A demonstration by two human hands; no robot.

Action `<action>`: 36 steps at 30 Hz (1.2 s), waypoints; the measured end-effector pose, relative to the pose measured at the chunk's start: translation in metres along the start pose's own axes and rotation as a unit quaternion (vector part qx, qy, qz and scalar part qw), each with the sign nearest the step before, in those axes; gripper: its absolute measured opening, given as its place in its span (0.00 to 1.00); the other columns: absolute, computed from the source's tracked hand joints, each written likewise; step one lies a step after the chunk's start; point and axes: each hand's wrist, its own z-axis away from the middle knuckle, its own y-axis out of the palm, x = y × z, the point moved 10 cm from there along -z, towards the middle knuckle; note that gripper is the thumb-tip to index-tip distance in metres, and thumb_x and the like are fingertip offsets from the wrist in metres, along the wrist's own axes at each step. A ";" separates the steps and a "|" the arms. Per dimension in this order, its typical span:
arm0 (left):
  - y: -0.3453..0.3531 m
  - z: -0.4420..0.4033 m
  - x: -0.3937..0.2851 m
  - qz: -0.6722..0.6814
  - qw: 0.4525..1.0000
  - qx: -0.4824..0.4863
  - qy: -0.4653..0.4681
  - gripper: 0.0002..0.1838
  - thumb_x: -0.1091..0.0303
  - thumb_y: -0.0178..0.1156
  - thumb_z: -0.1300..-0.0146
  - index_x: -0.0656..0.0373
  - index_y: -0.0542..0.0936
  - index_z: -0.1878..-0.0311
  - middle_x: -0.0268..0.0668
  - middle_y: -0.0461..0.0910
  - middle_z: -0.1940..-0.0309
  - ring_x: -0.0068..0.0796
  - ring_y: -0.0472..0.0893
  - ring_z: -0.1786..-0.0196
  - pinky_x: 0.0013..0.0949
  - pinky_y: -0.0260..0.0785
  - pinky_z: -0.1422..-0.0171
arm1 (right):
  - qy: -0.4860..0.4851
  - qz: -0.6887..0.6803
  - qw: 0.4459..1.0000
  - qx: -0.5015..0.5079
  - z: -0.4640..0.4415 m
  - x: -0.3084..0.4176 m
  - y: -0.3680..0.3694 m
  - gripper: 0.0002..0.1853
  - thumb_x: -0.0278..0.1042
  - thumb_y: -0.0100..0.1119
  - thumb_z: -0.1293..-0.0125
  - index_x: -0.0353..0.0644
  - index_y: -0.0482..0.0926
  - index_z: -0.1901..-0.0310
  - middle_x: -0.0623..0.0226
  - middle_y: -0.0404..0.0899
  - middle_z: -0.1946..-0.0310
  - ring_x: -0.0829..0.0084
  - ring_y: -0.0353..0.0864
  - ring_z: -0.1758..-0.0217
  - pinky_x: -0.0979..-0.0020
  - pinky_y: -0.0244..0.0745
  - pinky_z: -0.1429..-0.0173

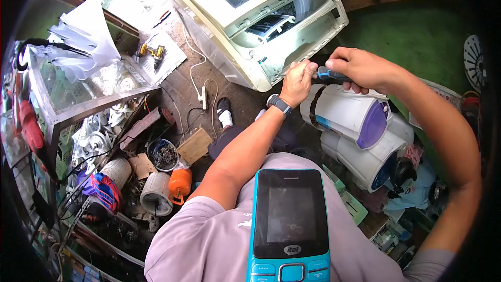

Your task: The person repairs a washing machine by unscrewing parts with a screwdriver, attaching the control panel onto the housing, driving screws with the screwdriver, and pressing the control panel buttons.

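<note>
My right hand (362, 69) is wrapped round the blue and dark handle of a screwdriver (330, 74). My left hand (298, 81), with a dark watch (279, 104) on its wrist, is closed round the shaft side of the same screwdriver, and its fingers hide most of the shaft. Both hands are at the near corner of a white top-load washing machine (203, 47). Its top panel (300, 51) is exposed along this edge. The tip of the screwdriver is too small to make out.
A blue keypad phone (291, 214) is in front of my chest. White tubs (347, 112) are stacked at right. A yellow drill (155, 55) lies on a board at left. A power strip (203, 97) with cords, an orange canister (180, 184) and a bucket (163, 155) are on the floor.
</note>
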 end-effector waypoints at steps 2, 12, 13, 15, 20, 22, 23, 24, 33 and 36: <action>-0.003 0.000 0.003 -0.003 1.000 -0.012 -0.010 0.24 0.54 0.51 0.17 0.60 0.79 0.69 0.41 0.80 0.77 0.46 0.79 0.70 0.44 0.68 0.57 | -0.161 0.073 0.984 -0.007 0.003 0.019 0.009 0.20 0.45 0.62 0.26 0.34 0.78 0.48 0.52 0.83 0.57 0.59 0.86 0.64 0.63 0.80 0.59; -0.006 0.021 -0.015 0.047 0.993 -0.094 0.052 0.06 0.74 0.61 0.29 0.60 0.77 0.52 0.43 0.78 0.60 0.46 0.78 0.55 0.43 0.70 0.44 | 0.031 -0.066 0.997 0.011 -0.011 -0.009 0.007 0.17 0.44 0.55 0.22 0.37 0.77 0.45 0.57 0.81 0.64 0.67 0.86 0.53 0.68 0.81 0.55; -0.006 0.020 -0.008 0.042 0.995 -0.084 0.038 0.03 0.74 0.61 0.29 0.60 0.79 0.55 0.43 0.79 0.62 0.47 0.79 0.56 0.43 0.71 0.46 | -0.074 0.033 0.997 -0.016 -0.005 0.006 0.005 0.17 0.44 0.58 0.23 0.37 0.77 0.46 0.58 0.81 0.63 0.64 0.86 0.52 0.66 0.81 0.53; -0.004 0.016 -0.004 0.037 0.996 -0.070 0.033 0.01 0.74 0.61 0.28 0.60 0.79 0.57 0.43 0.80 0.63 0.48 0.79 0.58 0.44 0.71 0.47 | -0.237 0.201 0.948 -0.075 0.008 0.024 0.000 0.17 0.43 0.63 0.27 0.37 0.77 0.49 0.58 0.79 0.61 0.60 0.85 0.52 0.64 0.80 0.51; 0.000 0.002 -0.005 -0.032 0.997 -0.061 0.044 0.10 0.65 0.58 0.21 0.60 0.80 0.60 0.43 0.81 0.65 0.46 0.80 0.62 0.40 0.73 0.54 | -0.459 0.462 0.742 -0.156 0.016 0.046 0.007 0.14 0.42 0.61 0.26 0.36 0.78 0.56 0.60 0.77 0.59 0.60 0.83 0.54 0.62 0.79 0.55; 0.008 -0.006 0.002 -0.044 0.997 -0.052 0.040 0.15 0.60 0.56 0.19 0.59 0.80 0.60 0.43 0.82 0.66 0.49 0.82 0.62 0.41 0.74 0.54 | 0.017 -0.003 0.999 -0.031 -0.034 -0.014 -0.022 0.14 0.40 0.63 0.28 0.36 0.78 0.53 0.59 0.77 0.59 0.62 0.83 0.54 0.63 0.78 0.57; 0.010 -0.008 0.004 -0.045 0.997 -0.041 0.039 0.15 0.59 0.55 0.19 0.60 0.80 0.61 0.43 0.82 0.67 0.49 0.82 0.63 0.42 0.75 0.56 | 0.060 -0.043 0.997 -0.004 -0.031 -0.015 -0.023 0.17 0.35 0.68 0.33 0.36 0.76 0.49 0.58 0.78 0.57 0.62 0.83 0.54 0.65 0.78 0.57; 0.009 -0.007 0.007 -0.049 0.998 -0.029 0.033 0.16 0.59 0.54 0.18 0.60 0.80 0.61 0.43 0.82 0.69 0.49 0.83 0.64 0.42 0.75 0.57 | 0.058 -0.042 0.997 -0.001 -0.032 -0.024 -0.021 0.17 0.35 0.68 0.33 0.36 0.76 0.49 0.58 0.78 0.57 0.62 0.83 0.54 0.65 0.78 0.57; 0.002 -0.007 -0.006 -0.036 0.994 -0.075 0.065 0.10 0.64 0.63 0.25 0.61 0.80 0.57 0.44 0.81 0.63 0.46 0.82 0.63 0.42 0.74 0.56 | -0.051 0.105 0.993 0.008 -0.057 -0.034 -0.025 0.14 0.45 0.63 0.27 0.42 0.79 0.55 0.56 0.82 0.70 0.48 0.84 0.65 0.56 0.78 0.59; 0.000 -0.004 -0.005 -0.013 0.994 -0.072 0.083 0.10 0.69 0.71 0.32 0.62 0.79 0.59 0.40 0.76 0.68 0.40 0.77 0.66 0.37 0.72 0.57 | 0.098 -0.019 0.993 0.066 -0.033 -0.041 -0.012 0.12 0.44 0.62 0.26 0.44 0.79 0.54 0.58 0.80 0.71 0.50 0.82 0.68 0.56 0.78 0.59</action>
